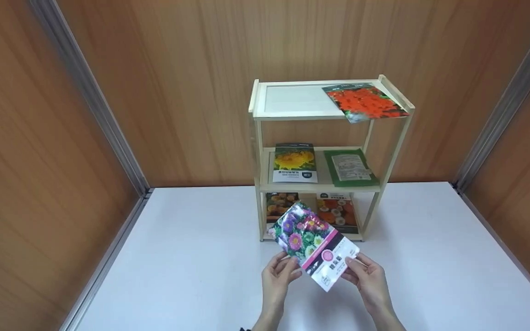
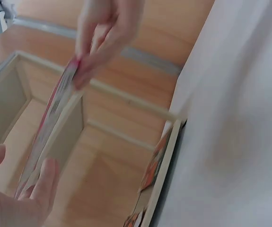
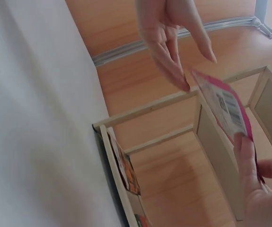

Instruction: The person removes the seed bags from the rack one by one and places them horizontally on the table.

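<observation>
A flower seed packet (image 1: 313, 246) with pink and purple blooms and a white lower part is held tilted in front of the shelf. My right hand (image 1: 368, 278) pinches its lower right edge, thumb on the front; the right wrist view shows this grip on the packet (image 3: 225, 111). At the packet's left edge is my left hand (image 1: 279, 276). In the right wrist view, the left hand (image 3: 169, 38) has thumb and fingers spread apart around the packet's corner, without a visible pinch. The left wrist view shows the packet (image 2: 50, 123) nearly edge-on.
A three-tier wooden shelf (image 1: 320, 188) stands at the back of the white table (image 1: 191, 257). An orange-red flower packet (image 1: 366, 102) overhangs its top tier. A yellow flower packet (image 1: 295, 163) and a green packet (image 1: 350, 168) lie on the middle tier, two more packets below.
</observation>
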Demonstrator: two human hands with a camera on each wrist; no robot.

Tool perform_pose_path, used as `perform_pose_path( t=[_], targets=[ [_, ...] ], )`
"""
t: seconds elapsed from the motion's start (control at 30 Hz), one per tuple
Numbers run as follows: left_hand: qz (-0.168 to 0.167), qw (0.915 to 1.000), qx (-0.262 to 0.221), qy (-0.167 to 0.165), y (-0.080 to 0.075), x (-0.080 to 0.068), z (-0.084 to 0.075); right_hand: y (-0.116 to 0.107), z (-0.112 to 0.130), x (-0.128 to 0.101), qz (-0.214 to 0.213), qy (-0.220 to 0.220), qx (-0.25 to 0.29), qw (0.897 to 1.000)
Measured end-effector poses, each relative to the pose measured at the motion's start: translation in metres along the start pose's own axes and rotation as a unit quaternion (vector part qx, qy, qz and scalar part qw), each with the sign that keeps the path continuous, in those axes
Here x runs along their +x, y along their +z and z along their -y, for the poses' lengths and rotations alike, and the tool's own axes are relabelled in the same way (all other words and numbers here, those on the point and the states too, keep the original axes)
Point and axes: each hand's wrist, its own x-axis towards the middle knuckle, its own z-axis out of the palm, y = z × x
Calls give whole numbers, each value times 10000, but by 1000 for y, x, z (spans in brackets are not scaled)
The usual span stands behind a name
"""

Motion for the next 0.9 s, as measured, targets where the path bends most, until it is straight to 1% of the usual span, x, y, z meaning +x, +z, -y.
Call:
perform_pose_path(
  t=[0.03,0.07,0.1,0.13,0.17,0.2,0.23,0.3,0.33,0.37,0.43,0.5,0.57,0.63,0.67,0.73,0.83,0.9],
  targets=[
    [-77,10000,-31,30,5,2,16,0,-9,4,-58,-56,46,10000],
    [-103,9999,-80,50,9,1,25,-1,-21,10,-107,-99,76,9999],
    [-89,9998,-122,89,14,-4,26,-2,-32,16,-136,-147,141,9997],
    [-44,9998,-113,182,19,-12,21,-4,-47,24,-128,-238,231,9994],
    [17,9995,-101,302,23,-21,12,-5,-61,32,-173,-285,291,9990],
    [65,9992,-89,393,27,-31,-2,-3,-70,37,-335,-242,264,9988],
    [88,9989,-123,443,31,-42,-18,-4,-82,44,-386,-338,307,9982],
    [73,9989,-189,434,36,-60,-50,-3,-96,52,-481,-386,371,9974],
    [50,9988,-264,411,37,-66,-63,-3,-101,53,-443,-439,412,9972],
    [23,9989,-353,323,38,-71,-74,0,-97,49,-455,-428,415,9972],
    [21,9987,-489,143,37,-76,-86,4,-82,37,-334,-386,393,9979],
    [82,9986,-517,22,34,-76,-92,6,-65,23,-31,-384,399,9985],
    [166,9990,-417,25,30,-75,-94,12,-40,5,133,-240,338,9991],
    [247,9993,-257,89,26,-72,-95,15,-21,-7,316,-56,232,9992],
    [288,9993,-180,127,24,-71,-96,15,-14,-11,445,26,157,9989],
    [385,9991,-44,182,19,-68,-99,16,4,-18,574,294,-89,9979],
    [569,9983,86,104,12,-65,-104,10,15,-18,991,472,-421,9931],
    [751,9970,188,-17,6,-63,-108,4,19,-17,1239,471,-605,9893]
  ],
)
